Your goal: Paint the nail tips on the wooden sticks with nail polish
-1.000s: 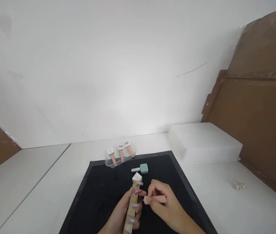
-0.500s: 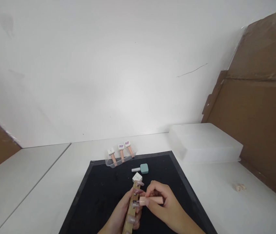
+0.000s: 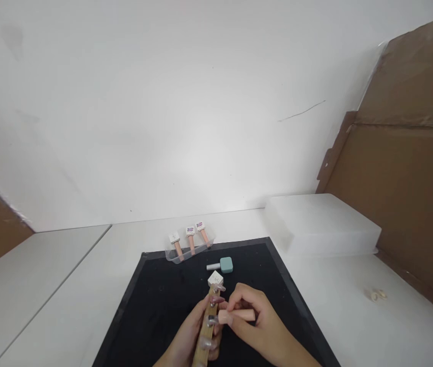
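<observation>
Right hand (image 3: pixel 260 323) pinches pink cap (image 3: pixel 244 315) beside wooden strip (image 3: pixel 205 333) (false nails (image 3: pixel 217 299) along it); left hand (image 3: pixel 190 326) grasps strip.

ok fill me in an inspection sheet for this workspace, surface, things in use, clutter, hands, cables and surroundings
Surface: black mat on a white table; a few small specks on the mat
Things in use: wooden stick bearing nail tips; peach cap beside one tip, contact too small to tell; white bottle beyond the stick
Clutter: teal bottle lying on the mat; clear tray with three peach-capped bottles; small pale pieces at right
Hands: left hand holds the stick; right hand pinches the peach cap
Cables: nothing seen
Surroundings: white wall, brown panels both sides, translucent box at right
</observation>
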Available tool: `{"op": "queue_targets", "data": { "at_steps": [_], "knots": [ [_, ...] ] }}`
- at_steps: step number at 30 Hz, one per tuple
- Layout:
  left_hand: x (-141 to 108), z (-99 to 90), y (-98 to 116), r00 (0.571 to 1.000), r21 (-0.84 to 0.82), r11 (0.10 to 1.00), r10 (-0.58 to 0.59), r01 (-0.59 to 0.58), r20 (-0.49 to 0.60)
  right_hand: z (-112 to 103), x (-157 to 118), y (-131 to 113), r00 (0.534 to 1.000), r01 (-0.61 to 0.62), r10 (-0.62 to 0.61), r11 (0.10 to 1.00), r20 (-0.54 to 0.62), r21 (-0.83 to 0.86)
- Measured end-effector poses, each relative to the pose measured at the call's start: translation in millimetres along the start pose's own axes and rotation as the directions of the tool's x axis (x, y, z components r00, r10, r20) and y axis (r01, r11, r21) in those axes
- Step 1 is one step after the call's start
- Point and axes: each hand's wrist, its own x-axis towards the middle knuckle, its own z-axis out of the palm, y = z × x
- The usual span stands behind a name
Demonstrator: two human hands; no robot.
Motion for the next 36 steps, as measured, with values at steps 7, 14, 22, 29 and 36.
{"op": "queue_targets", "data": {
  "at_steps": [7,14,22,29,36],
  "knots": [
    [3.4,-1.7,-0.3,1.000,0.004,1.000,-0.020,0.020,-0.005,-0.4,0.8,-2.5,1.000,-0.008,0.008,1.000,0.016,0.019],
    [3.2,-0.5,-2.5,1.000,0.016,1.000,-0.016,0.016,-0.013,1.1,1.4,-4.3,0.999,-0.032,0.031,0.999,0.037,0.036],
    [4.3,-0.7,-2.2,0.999,0.016,0.999,-0.037,0.037,0.004,2.3,1.0,-8.3,1.000,0.008,-0.008,1.000,0.023,-0.020],
    [6.6,-4.4,-3.7,0.999,0.000,0.999,-0.046,0.046,-0.016,2.4,1.6,-6.3,1.000,0.007,-0.006,0.999,0.025,-0.043],
    [7.8,-5.1,-2.2,0.999,-0.002,0.999,-0.050,0.050,0.017,4.0,-0.2,-0.6,0.998,-0.041,0.037,0.995,0.044,0.086]
  ]
}}
